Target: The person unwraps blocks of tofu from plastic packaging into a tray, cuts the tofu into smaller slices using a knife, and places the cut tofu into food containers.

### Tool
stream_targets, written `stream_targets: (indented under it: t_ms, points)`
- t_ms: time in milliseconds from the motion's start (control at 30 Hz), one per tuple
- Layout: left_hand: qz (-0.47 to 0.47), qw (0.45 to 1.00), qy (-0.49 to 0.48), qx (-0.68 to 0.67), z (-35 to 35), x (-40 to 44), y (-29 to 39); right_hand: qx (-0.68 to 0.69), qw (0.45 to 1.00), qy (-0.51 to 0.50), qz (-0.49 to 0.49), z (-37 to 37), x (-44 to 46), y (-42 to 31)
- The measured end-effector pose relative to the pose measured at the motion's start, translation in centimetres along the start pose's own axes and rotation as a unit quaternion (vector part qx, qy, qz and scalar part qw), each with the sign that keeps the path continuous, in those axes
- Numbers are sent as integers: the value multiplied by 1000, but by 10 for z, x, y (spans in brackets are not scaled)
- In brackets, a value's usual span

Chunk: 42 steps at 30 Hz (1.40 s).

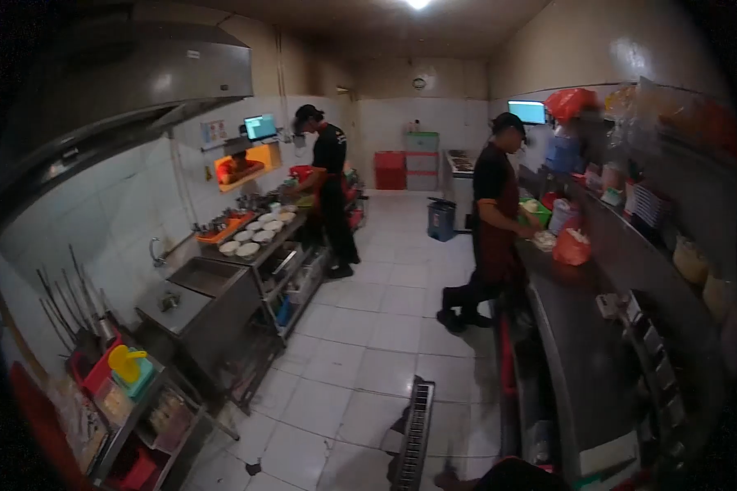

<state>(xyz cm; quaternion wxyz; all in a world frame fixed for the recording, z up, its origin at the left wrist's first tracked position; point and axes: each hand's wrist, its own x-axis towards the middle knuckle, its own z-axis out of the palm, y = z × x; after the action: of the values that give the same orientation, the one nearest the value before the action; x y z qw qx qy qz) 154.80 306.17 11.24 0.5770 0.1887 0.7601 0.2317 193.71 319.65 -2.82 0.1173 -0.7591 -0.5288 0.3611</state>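
My left hand is not in view. At the bottom edge, a dark, blurred shape that looks like my right hand (452, 480) shows beside a black sleeve (516, 475). Its fingers cannot be made out, nor anything they might hold. The floor drain grate (415, 434) lies just left of it. To the right runs a long dark counter (569, 327), with a red plastic bag (571, 247) on it.
One person (332, 180) bends over a left counter with several bowls (264, 236). Another person (495, 213) works at the right counter. Also in view are a sink (209, 276), a low rack with a yellow jug (125, 362), and a bin (441, 220) on the tiled floor.
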Motion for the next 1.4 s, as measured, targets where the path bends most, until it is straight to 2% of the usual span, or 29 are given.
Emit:
stream_targets:
  t_ms: [133, 167, 200, 267, 333, 400, 433, 467, 500, 567, 600, 667, 700, 733, 767, 800, 867, 933, 967, 1033, 1067, 1100, 1133, 1167, 1200, 1233, 1267, 1367, 1400]
  points:
    - [-6, 988, -109, -111, 114, 70, 96, 11, 995, 62, -74, -17, 13, -49]
    - [68, 981, -129, -124, 145, 82, 127, 19, 988, 69, -137, -27, 14, -79]
    - [87, 979, -88, -163, 172, 65, 172, 69, 975, -62, -201, -61, -5, -131]
    - [179, 927, -213, -250, 188, 71, 226, 216, 859, 59, -460, -86, -26, -191]
    - [184, 897, -146, -374, 176, 88, 254, 227, 867, 58, -439, -112, -12, -194]
    - [175, 842, -61, -506, 143, 125, 252, 431, 830, -38, -352, -112, 25, -153]
    - [149, 863, -10, -483, 122, 157, 235, 437, 868, -76, -224, -127, 28, -134]
    - [126, 876, 45, -463, 97, 187, 218, 588, 757, -160, -235, -111, 62, -86]
    - [125, 864, 73, -482, 76, 203, 206, 432, 882, -86, -169, -106, 87, -57]
    - [52, 892, 133, -429, 52, 227, 194, 531, 836, -96, -104, -112, 117, -36]
    - [89, 900, 126, -407, 45, 224, 210, 552, 823, -93, -96, -101, 135, -28]
    - [197, 921, 115, -316, 51, 193, 286, 339, 934, 4, -110, -133, 121, -144]
    - [227, 936, 71, -260, 65, 178, 326, 331, 935, -34, -126, -136, 144, -183]
    - [309, 947, 40, -73, 77, 138, 370, 398, 892, -93, -192, -151, 142, -241]
    - [460, 887, -25, -8, 94, 127, 398, 470, 851, -146, -183, -158, 147, -296]
    - [486, 869, -89, -14, 100, 113, 417, 558, 780, -157, -235, -162, 146, -339]
    - [524, 846, -78, -58, 93, 128, 440, 458, 817, -27, -349, -174, 172, -405]
    - [516, 851, -47, -84, 73, 149, 446, 644, 726, 26, -242, -177, 222, -420]
    - [513, 851, -18, -113, 62, 158, 450, 646, 724, 22, -239, -181, 234, -432]
    - [501, 853, -12, -148, 52, 168, 466, 553, 794, 88, -236, -189, 245, -449]
    - [494, 849, -9, -188, 53, 171, 475, 524, 814, 45, -246, -182, 238, -460]
    - [501, 833, -22, -233, 57, 177, 484, 337, 893, -3, -299, -180, 230, -466]
    - [500, 834, -18, -234, 63, 174, 494, 258, 882, -5, -393, -188, 204, -477]
    - [484, 825, -81, -279, 68, 169, 505, 287, 828, -12, -482, -176, 214, -468]
    - [469, 809, -143, -323, 74, 171, 514, 289, 824, -16, -487, -184, 218, -458]
    - [439, 836, -15, -328, 80, 183, 518, 229, 826, 20, -514, -199, 221, -441]
    - [444, 833, -9, -330, 76, 198, 518, 168, 822, 58, -541, -212, 232, -423]
    - [421, 848, 112, -301, 86, 212, 533, 203, 827, 35, -523, -232, 300, -364]
    - [415, 868, 101, -253, 115, 198, 553, 340, 839, -58, -421, -238, 324, -351]
